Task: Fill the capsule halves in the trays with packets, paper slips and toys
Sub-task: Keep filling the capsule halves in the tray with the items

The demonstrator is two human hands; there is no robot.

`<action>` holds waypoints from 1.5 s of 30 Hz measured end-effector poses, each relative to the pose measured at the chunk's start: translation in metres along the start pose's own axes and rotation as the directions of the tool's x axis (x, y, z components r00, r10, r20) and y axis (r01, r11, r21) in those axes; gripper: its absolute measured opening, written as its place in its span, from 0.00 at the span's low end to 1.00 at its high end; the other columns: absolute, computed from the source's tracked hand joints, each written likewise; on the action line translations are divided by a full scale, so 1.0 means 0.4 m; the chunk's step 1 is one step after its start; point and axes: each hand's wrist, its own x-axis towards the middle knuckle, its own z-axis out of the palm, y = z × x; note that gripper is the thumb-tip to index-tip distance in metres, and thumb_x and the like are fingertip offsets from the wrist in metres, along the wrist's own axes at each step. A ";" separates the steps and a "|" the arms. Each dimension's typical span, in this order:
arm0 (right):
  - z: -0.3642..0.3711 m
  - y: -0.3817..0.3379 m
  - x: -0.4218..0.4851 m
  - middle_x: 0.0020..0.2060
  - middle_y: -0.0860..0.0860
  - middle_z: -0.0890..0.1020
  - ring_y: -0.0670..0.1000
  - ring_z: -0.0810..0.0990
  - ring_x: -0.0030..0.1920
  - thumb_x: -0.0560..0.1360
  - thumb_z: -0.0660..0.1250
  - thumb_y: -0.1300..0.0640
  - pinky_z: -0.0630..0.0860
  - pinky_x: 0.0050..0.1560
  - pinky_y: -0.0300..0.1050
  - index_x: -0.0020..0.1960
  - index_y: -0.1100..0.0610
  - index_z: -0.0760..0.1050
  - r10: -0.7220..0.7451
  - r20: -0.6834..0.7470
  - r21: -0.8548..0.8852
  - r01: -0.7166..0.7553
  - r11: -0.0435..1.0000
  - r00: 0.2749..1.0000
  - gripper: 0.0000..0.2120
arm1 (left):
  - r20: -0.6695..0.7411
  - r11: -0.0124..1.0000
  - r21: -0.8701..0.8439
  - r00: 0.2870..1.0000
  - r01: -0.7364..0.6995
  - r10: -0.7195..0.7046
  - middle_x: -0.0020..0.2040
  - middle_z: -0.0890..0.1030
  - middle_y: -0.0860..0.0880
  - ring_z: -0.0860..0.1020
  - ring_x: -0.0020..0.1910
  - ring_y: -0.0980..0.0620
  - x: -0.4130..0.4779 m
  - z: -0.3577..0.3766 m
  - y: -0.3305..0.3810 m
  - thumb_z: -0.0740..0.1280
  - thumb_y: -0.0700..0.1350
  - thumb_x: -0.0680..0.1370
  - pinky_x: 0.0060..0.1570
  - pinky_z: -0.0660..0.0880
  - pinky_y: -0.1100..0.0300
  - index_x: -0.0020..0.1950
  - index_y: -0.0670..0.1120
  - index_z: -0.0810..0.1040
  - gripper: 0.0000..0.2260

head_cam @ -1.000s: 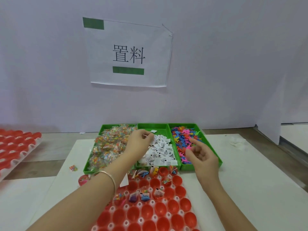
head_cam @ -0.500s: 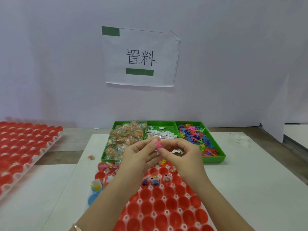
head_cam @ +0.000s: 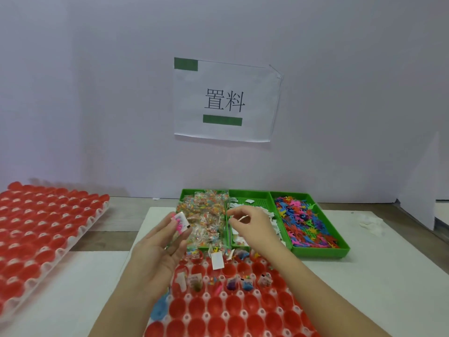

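Observation:
My left hand [head_cam: 160, 249] holds a white paper slip with a pink toy [head_cam: 181, 222] at its fingertips, in front of the packet bin [head_cam: 204, 215]. My right hand [head_cam: 252, 227] reaches over the green bin of white paper slips [head_cam: 255, 203], fingers curled and pinched together; whether it has a slip I cannot tell. The bin of coloured toys [head_cam: 308, 222] lies to its right. Below my hands is the tray of red capsule halves [head_cam: 230, 310]; several halves in its far rows hold packets, slips and toys.
A second tray of red capsule halves [head_cam: 43, 227] lies at the left. A printed sign [head_cam: 226, 100] hangs on the white back wall. A crumpled white scrap [head_cam: 369, 224] lies at the right of the table. A blue piece [head_cam: 159, 310] sits by the near tray's left edge.
My hands were together over the tray passing a pink toy. Now the left holds slip and toy, moved left, and the right has moved out over the slip bin. The camera turned left.

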 end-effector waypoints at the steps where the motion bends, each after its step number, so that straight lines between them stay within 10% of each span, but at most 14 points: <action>1: 0.018 0.005 0.031 0.47 0.46 0.81 0.43 0.77 0.41 0.77 0.67 0.59 0.76 0.45 0.37 0.54 0.51 0.81 0.000 0.041 -0.090 0.004 0.996 0.999 0.08 | -0.007 1.000 -0.009 1.000 -0.006 0.006 0.40 0.85 0.46 0.85 0.37 0.51 0.007 -0.008 0.014 0.69 0.37 0.71 0.29 0.78 0.66 0.52 0.43 0.81 0.11; 9: 0.144 0.009 0.137 0.55 0.50 0.82 0.53 0.74 0.61 0.74 0.69 0.44 0.62 0.68 0.56 0.57 0.51 0.80 0.082 0.313 -0.758 0.197 0.622 0.946 0.16 | 0.067 0.992 -0.125 0.997 -0.026 0.034 0.46 0.86 0.46 0.85 0.44 0.53 0.037 -0.034 0.094 0.69 0.39 0.68 0.31 0.78 0.67 0.41 0.42 0.87 0.07; 13: 0.161 0.034 0.119 0.53 0.44 0.83 0.49 0.78 0.57 0.76 0.68 0.49 0.56 0.72 0.56 0.54 0.48 0.82 0.060 0.274 -0.567 0.110 0.816 0.960 0.08 | 0.035 0.994 -0.088 0.997 -0.065 0.068 0.48 0.84 0.42 0.83 0.49 0.48 0.045 -0.038 0.080 0.69 0.36 0.68 0.35 0.80 0.64 0.49 0.39 0.83 0.11; 16: 0.126 0.032 0.120 0.52 0.47 0.84 0.48 0.81 0.50 0.76 0.69 0.53 0.74 0.58 0.48 0.54 0.50 0.83 0.099 0.276 -0.331 -0.002 0.943 0.956 0.08 | 0.056 0.996 -0.034 0.995 -0.082 0.084 0.46 0.84 0.41 0.84 0.46 0.47 0.041 -0.038 0.074 0.70 0.36 0.68 0.36 0.81 0.62 0.51 0.38 0.82 0.13; 21: 0.064 -0.003 0.119 0.41 0.43 0.83 0.38 0.78 0.40 0.73 0.74 0.57 0.73 0.40 0.32 0.46 0.50 0.82 0.020 0.109 -0.049 -0.015 0.999 0.994 0.04 | 0.098 0.989 0.107 0.991 -0.100 0.089 0.44 0.85 0.43 0.85 0.41 0.48 0.025 -0.033 0.072 0.72 0.39 0.65 0.33 0.81 0.60 0.46 0.43 0.86 0.11; 29: -0.004 -0.143 0.033 0.34 0.49 0.84 0.46 0.80 0.31 0.64 0.79 0.58 0.77 0.30 0.38 0.44 0.58 0.81 0.037 0.204 0.439 -0.125 0.890 0.978 0.11 | 0.144 0.983 0.137 0.984 -0.121 0.101 0.41 0.85 0.44 0.84 0.36 0.52 0.004 -0.012 0.050 0.72 0.38 0.65 0.31 0.79 0.64 0.41 0.44 0.87 0.07; 39: 0.001 -0.226 -0.077 0.35 0.50 0.81 0.46 0.74 0.28 0.68 0.72 0.55 0.74 0.26 0.38 0.51 0.61 0.81 -0.064 0.457 0.685 -0.305 0.661 0.887 0.15 | 0.264 0.972 0.175 0.958 -0.159 0.110 0.43 0.85 0.43 0.83 0.35 0.53 -0.032 0.008 0.049 0.73 0.40 0.64 0.31 0.79 0.65 0.45 0.44 0.87 0.10; 45: -0.022 -0.232 -0.100 0.44 0.55 0.81 0.50 0.79 0.39 0.69 0.71 0.54 0.80 0.34 0.42 0.56 0.63 0.80 -0.118 0.457 0.652 -0.242 0.718 0.882 0.19 | 0.258 0.943 0.226 0.948 -0.245 0.185 0.43 0.86 0.45 0.84 0.37 0.53 -0.050 0.013 0.051 0.76 0.45 0.60 0.31 0.78 0.66 0.43 0.47 0.87 0.12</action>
